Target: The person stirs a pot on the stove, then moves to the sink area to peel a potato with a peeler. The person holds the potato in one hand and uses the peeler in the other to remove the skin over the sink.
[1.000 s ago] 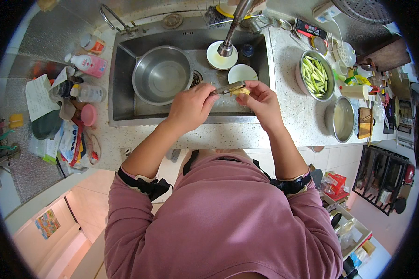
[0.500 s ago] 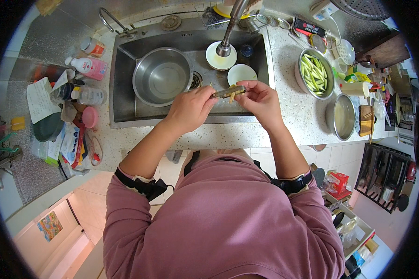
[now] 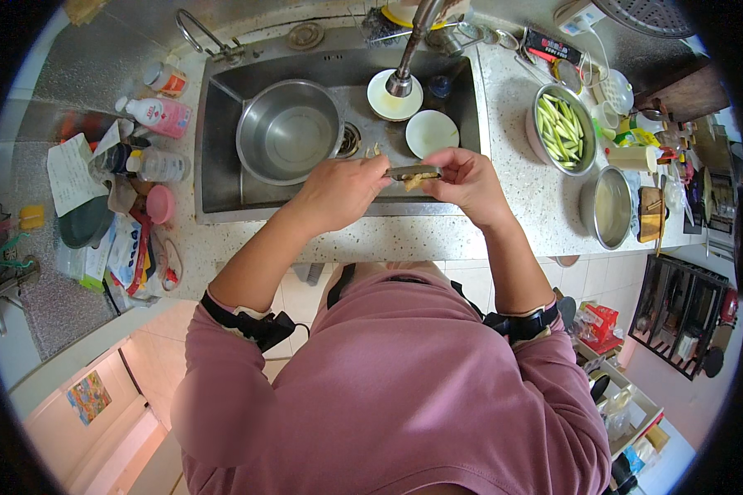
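Observation:
Over the sink's front part, my left hand [image 3: 338, 191] is closed on one end of a narrow grey metal tool [image 3: 404, 172], which looks like a peeler. My right hand [image 3: 468, 186] pinches at its other end, with a small knobbly yellow-brown piece [image 3: 414, 181], possibly ginger, hanging just below the tool. Exactly what the right fingertips grip is partly hidden. Beneath the hands is the steel sink [image 3: 355, 202]. A large steel basin [image 3: 291, 136] with water stands in its left side. A white bowl [image 3: 432, 134] and a white plate [image 3: 394, 97] lie near the right hand.
Hanging over the sink is the faucet [image 3: 406, 70]. On the right counter stand a bowl of cut green vegetable strips [image 3: 561, 128] and a steel bowl with cloudy liquid [image 3: 611, 208]. Bottles [image 3: 158, 117], a pink lid [image 3: 159, 204] and bags [image 3: 132, 256] crowd the left counter.
Both hands have shifted slightly down toward me with the tool, which is now more level. The yellow-brown piece still hangs below it.

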Demonstrator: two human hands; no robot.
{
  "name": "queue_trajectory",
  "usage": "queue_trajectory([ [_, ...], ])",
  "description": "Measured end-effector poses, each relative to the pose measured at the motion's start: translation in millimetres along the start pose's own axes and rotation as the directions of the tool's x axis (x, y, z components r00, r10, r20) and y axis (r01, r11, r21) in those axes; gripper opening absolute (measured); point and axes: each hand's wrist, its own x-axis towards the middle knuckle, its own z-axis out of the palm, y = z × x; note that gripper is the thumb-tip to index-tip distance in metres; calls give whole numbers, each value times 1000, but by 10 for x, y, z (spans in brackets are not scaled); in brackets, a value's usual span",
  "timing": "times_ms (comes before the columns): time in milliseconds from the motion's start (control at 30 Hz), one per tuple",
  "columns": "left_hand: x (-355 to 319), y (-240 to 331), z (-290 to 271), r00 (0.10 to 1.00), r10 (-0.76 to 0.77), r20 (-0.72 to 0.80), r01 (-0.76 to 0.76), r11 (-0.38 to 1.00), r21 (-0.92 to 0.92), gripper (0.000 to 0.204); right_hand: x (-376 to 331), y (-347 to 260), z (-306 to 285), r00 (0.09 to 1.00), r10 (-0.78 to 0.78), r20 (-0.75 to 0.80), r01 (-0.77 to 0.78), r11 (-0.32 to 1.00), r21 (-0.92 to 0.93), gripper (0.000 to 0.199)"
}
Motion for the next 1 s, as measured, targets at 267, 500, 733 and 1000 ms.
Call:
queue_trajectory([
  [267, 47, 27, 71, 997, -80, -10, 80, 997, 10, 18, -9, 50, 89, 976, -83, -200, 63, 993, -103, 27],
  [500, 62, 20, 98, 991, -126, 37, 127, 992, -25, 18, 2, 79, 69, 967, -123, -225, 62, 963, -262, 26],
  [733, 63, -29, 95, 996, -79, 36, 79, 997, -1, 18, 28, 55, 12, 995, 15, -101, -11, 999, 38, 25],
  [1000, 90, 9, 62, 984, -166, 68, 167, 986, -2, 18, 41, 211, 198, 915, -262, -308, 191, 951, -241, 25],
])
